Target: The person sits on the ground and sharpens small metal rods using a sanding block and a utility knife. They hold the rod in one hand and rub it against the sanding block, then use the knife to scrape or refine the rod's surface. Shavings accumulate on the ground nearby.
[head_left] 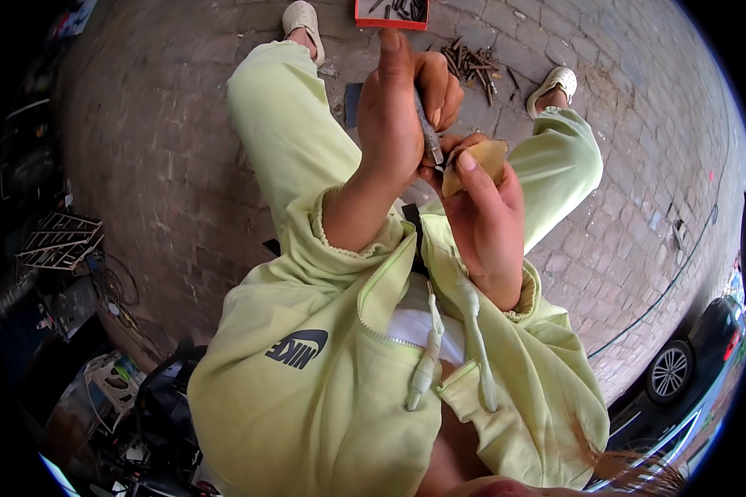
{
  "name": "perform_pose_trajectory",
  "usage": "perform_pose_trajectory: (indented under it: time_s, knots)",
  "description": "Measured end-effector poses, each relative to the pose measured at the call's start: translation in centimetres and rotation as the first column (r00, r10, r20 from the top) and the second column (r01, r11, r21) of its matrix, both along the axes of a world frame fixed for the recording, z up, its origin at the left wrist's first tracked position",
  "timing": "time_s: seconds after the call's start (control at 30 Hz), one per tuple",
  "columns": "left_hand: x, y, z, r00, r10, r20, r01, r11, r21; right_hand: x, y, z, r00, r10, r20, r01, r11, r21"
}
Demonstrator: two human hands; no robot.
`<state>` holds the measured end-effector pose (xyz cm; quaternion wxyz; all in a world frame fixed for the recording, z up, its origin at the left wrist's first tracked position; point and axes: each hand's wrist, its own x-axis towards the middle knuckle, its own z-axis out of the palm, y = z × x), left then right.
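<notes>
My left hand (398, 108) is closed around a short grey metal rod (428, 137), thumb extended along the fist. The rod slants downward, and its bright, squared tip comes out below the fingers. Just to the right, my right hand (487, 203) pinches a piece of tan sandpaper-like sheet (482, 161) under its thumb. The sheet is bent and lies right beside the rod's tip; whether they touch I cannot tell. My right fingertips are partly hidden behind the sheet.
A red box (392, 25) with several dark metal pieces sits ahead on the brick paving. Beside it lies a pile of rusty metal rods (472, 66). A dark flat piece (352, 105) is near my left leg. A metal rack (62, 240) stands left; a cable (680, 269) and car (675, 364) are right.
</notes>
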<state>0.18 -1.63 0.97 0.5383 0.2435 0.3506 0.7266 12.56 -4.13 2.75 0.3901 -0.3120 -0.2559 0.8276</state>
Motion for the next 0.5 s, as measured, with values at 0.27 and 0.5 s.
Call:
perform_pose_trajectory:
  time_s: [0.27, 0.5]
  knots:
    - [-0.03, -0.07, 0.03, 0.99, 0.024, -0.142, -0.024, 1.0, 0.002, -0.22, -0.17, -0.1, 0.983, -0.031, 0.18, -0.011, 0.973, 0.229]
    - [0.2, -0.19, 0.36, 0.882, 0.169, -0.44, -0.139, 0.985, 0.1, -0.05, 0.14, -0.14, 0.935, 0.001, 0.356, -0.121, 0.941, 0.315]
